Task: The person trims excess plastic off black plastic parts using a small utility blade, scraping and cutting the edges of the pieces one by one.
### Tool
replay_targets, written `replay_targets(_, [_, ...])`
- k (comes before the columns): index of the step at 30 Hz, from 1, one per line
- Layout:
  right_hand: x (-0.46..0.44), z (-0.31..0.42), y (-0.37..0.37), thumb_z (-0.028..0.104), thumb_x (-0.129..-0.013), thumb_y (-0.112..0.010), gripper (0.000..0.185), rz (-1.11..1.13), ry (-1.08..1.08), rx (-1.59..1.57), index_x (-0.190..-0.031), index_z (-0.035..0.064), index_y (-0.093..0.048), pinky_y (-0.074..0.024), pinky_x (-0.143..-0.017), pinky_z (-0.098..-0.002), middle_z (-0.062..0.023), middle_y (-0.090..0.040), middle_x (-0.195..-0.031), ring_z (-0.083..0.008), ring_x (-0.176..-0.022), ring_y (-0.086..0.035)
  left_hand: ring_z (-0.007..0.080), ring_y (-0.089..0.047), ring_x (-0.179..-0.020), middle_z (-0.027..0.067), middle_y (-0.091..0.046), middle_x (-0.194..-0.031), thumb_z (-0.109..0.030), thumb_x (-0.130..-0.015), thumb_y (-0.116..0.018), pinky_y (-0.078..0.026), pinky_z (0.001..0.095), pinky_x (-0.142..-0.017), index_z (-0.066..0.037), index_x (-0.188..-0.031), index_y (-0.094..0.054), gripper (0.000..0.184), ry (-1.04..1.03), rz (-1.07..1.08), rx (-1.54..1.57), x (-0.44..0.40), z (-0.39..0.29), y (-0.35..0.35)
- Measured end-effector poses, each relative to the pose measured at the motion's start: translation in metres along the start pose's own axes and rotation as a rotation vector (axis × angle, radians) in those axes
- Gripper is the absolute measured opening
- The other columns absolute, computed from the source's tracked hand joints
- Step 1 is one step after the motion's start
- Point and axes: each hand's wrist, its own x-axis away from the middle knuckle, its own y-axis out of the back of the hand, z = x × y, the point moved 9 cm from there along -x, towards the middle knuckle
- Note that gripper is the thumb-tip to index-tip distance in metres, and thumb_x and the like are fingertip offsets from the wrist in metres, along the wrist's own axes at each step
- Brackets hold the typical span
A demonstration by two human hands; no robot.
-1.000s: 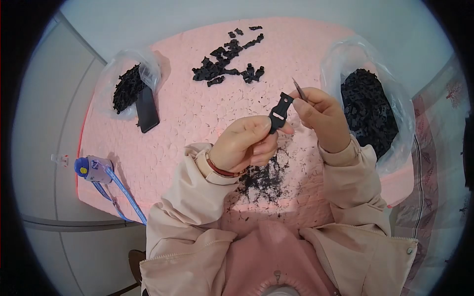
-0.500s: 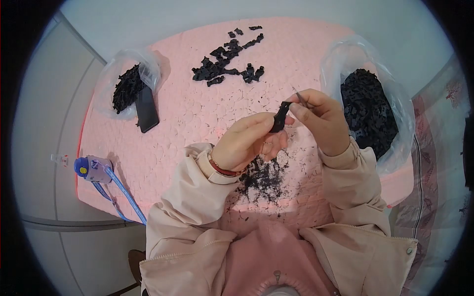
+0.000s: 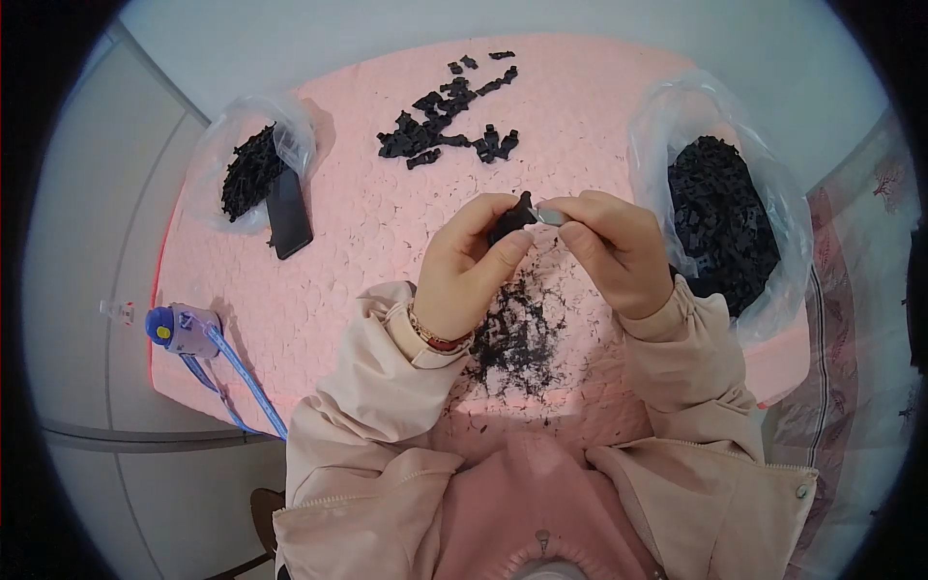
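Note:
Between the thumb and fingers of my left hand (image 3: 469,266) is a small black molded part (image 3: 512,220), its narrow end pointing up. My right hand (image 3: 614,246) pinches a small grey metal tool (image 3: 553,217) with a thin, blade-like tip. That tip meets or nearly meets the edge of the black part; exact contact is too small to tell. Below both hands, black shavings (image 3: 517,348) lie scattered on the pink quilted cover (image 3: 367,232).
Loose black parts (image 3: 435,121) lie at the back. Clear bags of black parts stand at the right (image 3: 720,217) and left (image 3: 249,174). A dark phone (image 3: 288,217) leans by the left bag. A strapped bottle (image 3: 188,331) sits at the left edge.
The black part has been turned and shifted left in my left hand. My right hand has moved slightly down and left, swinging the metal tool's tip around toward the part.

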Motion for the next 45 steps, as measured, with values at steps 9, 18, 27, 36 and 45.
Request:
replay_targets(9, [-0.001,0.005,0.000,0.002,-0.075,-0.056,0.017,0.032,-0.006,0.038,-0.092,0.0010,-0.059,-0.0374,-0.048,-0.0252,-0.0077,-0.051,-0.062,-0.0156,-0.052,-0.048,0.0035,-0.042,-0.056,0.0001,-0.051,-0.075,-0.007,-0.082,-0.053,-0.034,0.0167,-0.049,0.002,-0.107,-0.047,0.027,-0.045,-0.015,-0.053,0.001,-0.003,0.000])
replay_targets(18, [-0.001,0.003,0.003,0.003,-0.076,-0.056,0.017,-0.066,0.035,0.128,-0.092,0.0025,-0.059,-0.0369,-0.047,-0.0257,-0.0079,-0.049,-0.060,-0.0162,-0.050,-0.047,0.0065,-0.045,-0.061,0.0026,-0.051,-0.081,-0.005,-0.083,-0.049,-0.038,0.0182,-0.052,0.002,-0.107,-0.046,0.025,-0.036,0.015,-0.061,0.002,0.001,-0.004])
replay_targets(27, [0.007,-0.027,0.026,0.009,-0.084,-0.048,0.020,-0.310,-0.104,-0.030,-0.099,-0.0019,-0.057,-0.0339,-0.051,-0.0197,-0.0001,-0.053,-0.069,-0.0047,-0.059,-0.042,0.0053,-0.042,-0.052,0.0002,-0.048,-0.065,-0.010,-0.088,-0.042,-0.033,0.0171,-0.048,0.002,-0.103,-0.047,0.020,0.080,0.040,0.070,0.000,0.014,-0.011])
replay_targets(36, [0.005,-0.019,0.013,0.002,-0.080,-0.052,0.015,-0.170,-0.178,-0.244,-0.093,-0.0054,-0.056,-0.0395,-0.054,-0.0184,-0.0046,-0.058,-0.075,-0.0051,-0.063,-0.050,0.0111,-0.045,-0.056,0.0064,-0.049,-0.076,-0.029,-0.091,-0.034,-0.037,0.0212,-0.050,0.002,-0.104,-0.045,0.035,0.235,0.206,0.306,0.006,0.022,-0.028])
replay_targets(45, [0.010,-0.031,-0.008,0.000,-0.078,-0.054,0.005,0.004,-0.366,-0.409,-0.082,-0.0039,-0.055,-0.0399,-0.052,-0.0182,-0.0028,-0.054,-0.065,-0.0052,-0.059,-0.051,0.0060,-0.043,-0.051,0.0024,-0.053,-0.067,-0.026,-0.092,-0.032,-0.033,0.0174,-0.046,0.000,-0.088,-0.053,0.034,0.260,0.250,0.236,0.006,0.026,-0.029])
